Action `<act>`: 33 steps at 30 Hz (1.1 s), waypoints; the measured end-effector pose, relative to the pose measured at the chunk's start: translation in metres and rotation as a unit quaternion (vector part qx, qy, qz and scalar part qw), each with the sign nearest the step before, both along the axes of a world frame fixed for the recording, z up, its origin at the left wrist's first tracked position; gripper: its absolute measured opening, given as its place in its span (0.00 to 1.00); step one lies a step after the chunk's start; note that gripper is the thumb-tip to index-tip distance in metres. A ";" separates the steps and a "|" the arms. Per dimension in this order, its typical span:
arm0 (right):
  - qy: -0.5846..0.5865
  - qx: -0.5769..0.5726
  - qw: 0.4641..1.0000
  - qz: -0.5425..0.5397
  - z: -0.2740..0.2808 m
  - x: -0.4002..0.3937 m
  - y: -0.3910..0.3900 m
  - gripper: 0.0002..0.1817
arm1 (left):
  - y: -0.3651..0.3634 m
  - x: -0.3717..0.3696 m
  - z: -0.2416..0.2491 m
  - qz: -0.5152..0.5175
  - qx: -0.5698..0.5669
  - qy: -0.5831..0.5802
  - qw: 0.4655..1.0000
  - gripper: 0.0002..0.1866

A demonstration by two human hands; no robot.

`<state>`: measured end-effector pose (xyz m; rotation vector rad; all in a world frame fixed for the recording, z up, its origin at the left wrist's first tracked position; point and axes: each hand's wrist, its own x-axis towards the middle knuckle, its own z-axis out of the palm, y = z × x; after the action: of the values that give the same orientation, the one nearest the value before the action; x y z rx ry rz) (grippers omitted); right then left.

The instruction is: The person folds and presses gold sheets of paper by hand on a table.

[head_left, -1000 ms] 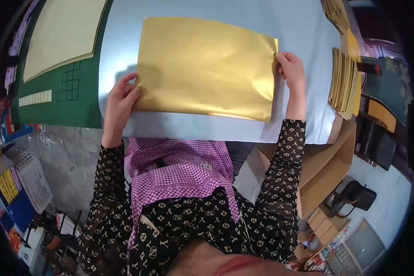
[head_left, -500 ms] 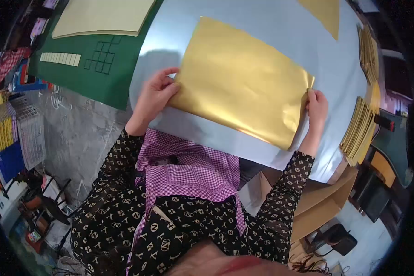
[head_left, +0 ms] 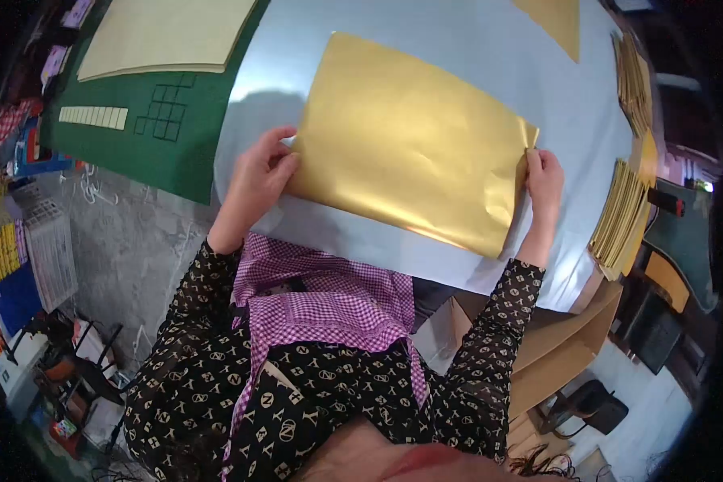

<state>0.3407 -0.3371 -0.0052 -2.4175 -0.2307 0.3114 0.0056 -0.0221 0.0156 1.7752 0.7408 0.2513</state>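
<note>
A folded sheet of shiny gold paper (head_left: 410,140) lies on the pale blue table (head_left: 474,32). My left hand (head_left: 261,181) pinches its left edge near the lower corner. On the opposite side, my right hand (head_left: 543,175) grips the sheet's right corner with closed fingers. The fold runs along the near edge, between my two hands.
A green cutting mat (head_left: 104,112) with a cream sheet (head_left: 161,36) lies at the left. Stacks of gold paper (head_left: 618,217) sit at the table's right edge, another gold piece (head_left: 558,20) at the top. Cardboard boxes (head_left: 554,353) stand below the table, cluttered crates (head_left: 24,257) at the left.
The view has swung, so the gold sheet now sits tilted and further right. Both hands keep their hold on its two sides; over the last half second it shifted slightly left and up.
</note>
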 end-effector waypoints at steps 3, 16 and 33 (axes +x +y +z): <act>-0.008 0.012 0.999 0.029 0.000 0.000 -0.002 0.18 | 0.000 0.004 0.015 -0.007 0.079 0.032 0.996 0.15; -0.030 0.014 0.999 -0.002 0.017 -0.009 0.008 0.18 | 0.041 0.109 -0.002 -0.198 0.450 -0.095 0.865 0.17; -0.053 -0.022 0.998 0.008 -0.001 0.003 0.000 0.18 | 0.042 0.123 -0.020 -0.151 0.540 -0.051 0.826 0.21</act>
<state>0.3439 -0.3376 -0.0065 -2.4807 -0.2922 0.1978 0.1281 0.0195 -0.0044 2.8859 0.1784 0.6279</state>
